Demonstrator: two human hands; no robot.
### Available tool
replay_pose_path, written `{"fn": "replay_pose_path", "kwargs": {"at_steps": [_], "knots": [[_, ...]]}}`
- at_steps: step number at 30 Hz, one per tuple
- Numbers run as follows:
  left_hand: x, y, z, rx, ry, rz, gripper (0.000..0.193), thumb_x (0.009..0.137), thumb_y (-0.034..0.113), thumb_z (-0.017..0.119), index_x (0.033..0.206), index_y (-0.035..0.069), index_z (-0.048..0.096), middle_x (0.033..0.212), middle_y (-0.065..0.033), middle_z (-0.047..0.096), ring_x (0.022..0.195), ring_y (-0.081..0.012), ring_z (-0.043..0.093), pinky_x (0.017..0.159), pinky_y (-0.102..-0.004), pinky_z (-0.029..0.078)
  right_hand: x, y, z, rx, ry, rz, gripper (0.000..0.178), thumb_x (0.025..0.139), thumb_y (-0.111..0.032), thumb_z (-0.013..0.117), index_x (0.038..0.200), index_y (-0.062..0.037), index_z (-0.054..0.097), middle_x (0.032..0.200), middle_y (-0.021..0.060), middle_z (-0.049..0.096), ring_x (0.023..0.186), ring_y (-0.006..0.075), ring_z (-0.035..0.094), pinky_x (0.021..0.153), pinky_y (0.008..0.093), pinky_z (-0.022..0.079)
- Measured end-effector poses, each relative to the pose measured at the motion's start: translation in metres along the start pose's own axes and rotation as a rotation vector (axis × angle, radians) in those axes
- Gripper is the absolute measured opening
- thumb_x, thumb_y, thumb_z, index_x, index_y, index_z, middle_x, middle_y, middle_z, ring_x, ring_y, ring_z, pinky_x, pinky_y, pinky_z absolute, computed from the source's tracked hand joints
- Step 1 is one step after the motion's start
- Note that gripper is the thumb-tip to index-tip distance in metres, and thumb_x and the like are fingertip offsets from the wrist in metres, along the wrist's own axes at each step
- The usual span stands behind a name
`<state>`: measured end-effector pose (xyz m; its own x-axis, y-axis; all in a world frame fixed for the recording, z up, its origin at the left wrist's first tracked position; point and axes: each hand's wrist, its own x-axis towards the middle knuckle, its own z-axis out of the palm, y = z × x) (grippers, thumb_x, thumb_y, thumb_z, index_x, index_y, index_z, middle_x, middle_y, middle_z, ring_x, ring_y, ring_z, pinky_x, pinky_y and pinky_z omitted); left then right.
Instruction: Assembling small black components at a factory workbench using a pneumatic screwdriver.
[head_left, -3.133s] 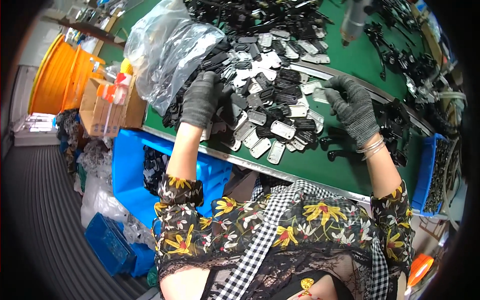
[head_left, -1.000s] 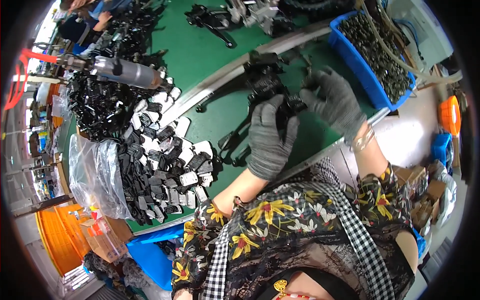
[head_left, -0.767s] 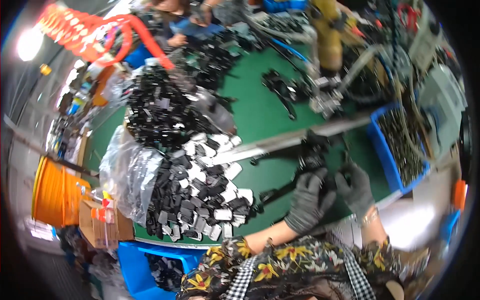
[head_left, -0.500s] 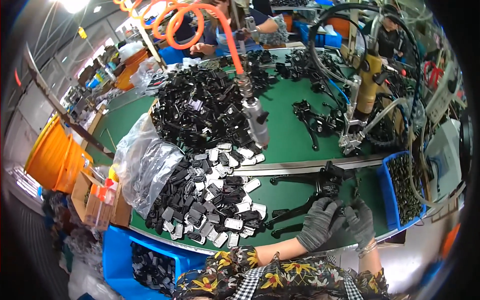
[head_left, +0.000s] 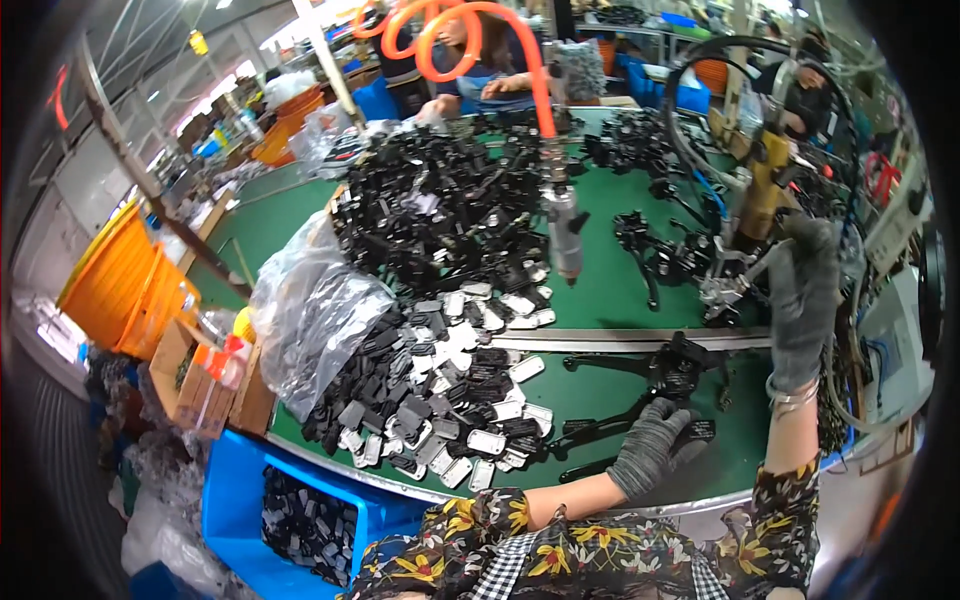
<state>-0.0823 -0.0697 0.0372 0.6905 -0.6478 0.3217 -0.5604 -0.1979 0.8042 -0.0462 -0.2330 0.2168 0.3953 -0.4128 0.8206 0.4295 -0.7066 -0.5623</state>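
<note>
My left hand, in a grey knit glove, is closed around a black brake lever assembly near the table's front edge. Its dark levers point left, partly under my fingers. Just beyond it lies another black lever assembly, its body close to my fingertips. My right hand, in a matching glove, is raised at the right beside a yellow pneumatic screwdriver. Motion smears its fingers, so whether they touch the tool does not show.
Black and silver caps lie heaped left of my hands, beside a clear plastic bag. Behind is a large pile of black lever parts. A silver driver hangs from an orange coiled hose. A blue bin stands lower left. People work across the table.
My right hand has left the lever assembly and risen up and to the right, toward the yellow screwdriver. My left hand stays at the assembly. The whole view has shifted slightly.
</note>
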Motion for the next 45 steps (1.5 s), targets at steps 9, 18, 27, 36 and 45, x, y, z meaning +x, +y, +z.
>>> {"fn": "replay_pose_path", "kwargs": {"at_steps": [9, 18, 27, 36, 45], "knots": [[0.000, 0.002, -0.001, -0.008, 0.022, 0.061, 0.044, 0.078, 0.028, 0.075, 0.115, 0.008, 0.061, 0.096, -0.0170, 0.053, 0.095, -0.0354, 0.055, 0.079, -0.0437, 0.049, 0.057, 0.114, 0.021, 0.285, -0.129, 0.168, 0.040, 0.092, -0.015, 0.066, 0.129, -0.0064, 0.054, 0.110, 0.0025, 0.060, 0.096, 0.0114, 0.058, 0.082, 0.0276, 0.050], [-0.005, -0.004, 0.014, 0.012, 0.077, 0.050, 0.035, 0.078, 0.030, 0.075, 0.107, 0.014, 0.065, 0.100, -0.0164, 0.057, 0.090, -0.0365, 0.056, 0.079, -0.0451, 0.048, 0.000, 0.082, -0.029, 0.246, -0.363, 0.135, 0.043, 0.098, -0.029, 0.051, 0.136, -0.0087, 0.051, 0.131, 0.0026, 0.057, 0.118, 0.0163, 0.055, 0.099, 0.0313, 0.042], [0.012, -0.007, 0.009, -0.218, 0.008, 0.038, 0.031, 0.075, 0.018, 0.078, 0.102, 0.008, 0.066, 0.094, -0.0141, 0.061, 0.089, -0.0319, 0.056, 0.081, -0.0423, 0.046, -0.080, 0.054, -0.120, 0.228, -0.143, 0.620, 0.046, 0.098, -0.027, 0.050, 0.142, -0.0112, 0.046, 0.125, 0.0057, 0.061, 0.113, 0.0185, 0.059, 0.096, 0.0317, 0.045], [0.004, -0.008, 0.012, -0.014, -0.001, 0.143, 0.033, 0.076, 0.019, 0.078, 0.103, 0.004, 0.065, 0.083, -0.0141, 0.062, 0.083, -0.0318, 0.055, 0.080, -0.0419, 0.046, -0.069, 0.025, -0.085, 0.128, -0.129, 0.224, 0.043, 0.098, -0.018, 0.049, 0.141, -0.0133, 0.047, 0.129, 0.0097, 0.058, 0.115, 0.0211, 0.059, 0.094, 0.0308, 0.048], [0.006, -0.008, 0.011, -0.028, 0.006, 0.147, 0.034, 0.076, 0.020, 0.078, 0.102, 0.004, 0.065, 0.083, -0.0137, 0.063, 0.083, -0.0318, 0.054, 0.077, -0.0422, 0.046, -0.048, 0.017, -0.042, 0.050, -0.171, -0.171, 0.042, 0.099, -0.008, 0.048, 0.140, -0.0154, 0.048, 0.133, 0.0137, 0.055, 0.117, 0.0236, 0.059, 0.092, 0.0299, 0.051]]}}
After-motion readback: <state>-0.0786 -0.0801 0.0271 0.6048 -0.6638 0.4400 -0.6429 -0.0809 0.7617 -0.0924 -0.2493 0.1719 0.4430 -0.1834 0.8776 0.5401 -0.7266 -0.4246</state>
